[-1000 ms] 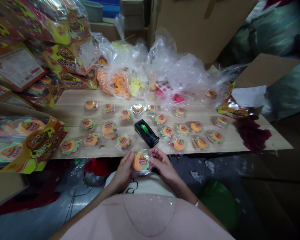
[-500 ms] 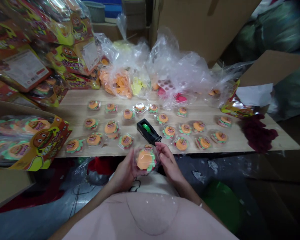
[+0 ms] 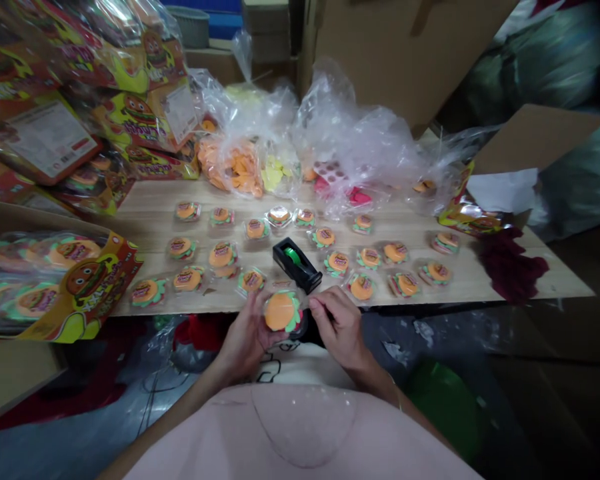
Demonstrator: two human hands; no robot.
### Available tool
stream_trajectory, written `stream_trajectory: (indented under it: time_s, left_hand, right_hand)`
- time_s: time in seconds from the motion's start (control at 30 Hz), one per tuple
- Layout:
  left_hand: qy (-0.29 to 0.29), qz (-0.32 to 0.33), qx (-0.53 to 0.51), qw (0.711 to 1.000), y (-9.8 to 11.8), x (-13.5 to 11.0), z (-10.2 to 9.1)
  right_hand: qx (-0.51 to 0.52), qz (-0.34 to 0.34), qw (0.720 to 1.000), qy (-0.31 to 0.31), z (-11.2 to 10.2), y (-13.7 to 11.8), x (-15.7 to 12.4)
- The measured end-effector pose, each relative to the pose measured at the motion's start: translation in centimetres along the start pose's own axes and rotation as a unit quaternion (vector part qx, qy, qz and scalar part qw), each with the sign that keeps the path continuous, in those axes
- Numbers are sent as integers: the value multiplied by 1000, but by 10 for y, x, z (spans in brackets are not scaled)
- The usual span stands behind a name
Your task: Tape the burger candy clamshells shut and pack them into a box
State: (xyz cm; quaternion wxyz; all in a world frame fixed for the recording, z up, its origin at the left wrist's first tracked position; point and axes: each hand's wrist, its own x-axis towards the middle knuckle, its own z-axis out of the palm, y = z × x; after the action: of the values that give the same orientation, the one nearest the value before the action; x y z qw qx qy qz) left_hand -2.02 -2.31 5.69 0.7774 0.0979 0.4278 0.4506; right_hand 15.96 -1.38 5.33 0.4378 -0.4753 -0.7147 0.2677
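Note:
My left hand (image 3: 243, 337) is wrapped round the left side of a gummy burger (image 3: 282, 311) in a clear plastic case, held tilted over the table's front edge. My right hand (image 3: 341, 327) is closed, thumb and forefinger pinched at the right side of the case; whatever lies between those fingertips is too small to make out. Just beyond both hands stands a black tape dispenser (image 3: 297, 265) with a green roll of tape. Several more cased burgers lie around it, one (image 3: 253, 281) close to my left fingertips and another (image 3: 363, 287) right of my right hand.
An open display box (image 3: 87, 287) of cased burgers stands at left, below stacked packed boxes (image 3: 145, 120). Clear bags of orange pieces (image 3: 230, 165) and other coloured pieces line the back. At right are a dark red cloth (image 3: 513, 267) and an open carton (image 3: 545, 137).
My right hand has drawn its fingers from a loose reach by the dispenser into a pinch beside the case. The left hand has moved slightly left and up with the tilted burger.

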Motion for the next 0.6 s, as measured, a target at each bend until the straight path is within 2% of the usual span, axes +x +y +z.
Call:
stream_trajectory:
  time_s: [0.1, 0.2, 0.27, 0.33, 0.47, 0.6]
  left_hand:
    - [36, 6, -26, 999, 0, 3, -2]
    - [13, 28, -39, 999, -3, 4, -3]
    - [-12, 39, -36, 999, -6, 3, -2]
    - [-14, 38, -28, 999, -9, 1, 0]
    - [-15, 18, -13, 1000, -12, -1, 5]
    - [-35, 6, -22, 999, -11, 1, 4]
  right_hand:
    - [-8, -47, 999, 8, 1, -8, 5]
    - [-59, -107, 989, -78, 9, -14, 8]
    - [-106, -97, 981, -130, 15, -17, 9]
    - [-133, -61, 978, -149, 20, -17, 10]
    - [-119, -11, 981, -150, 21, -15, 10]
    - [-59, -32, 989, -135, 20, -9, 11]
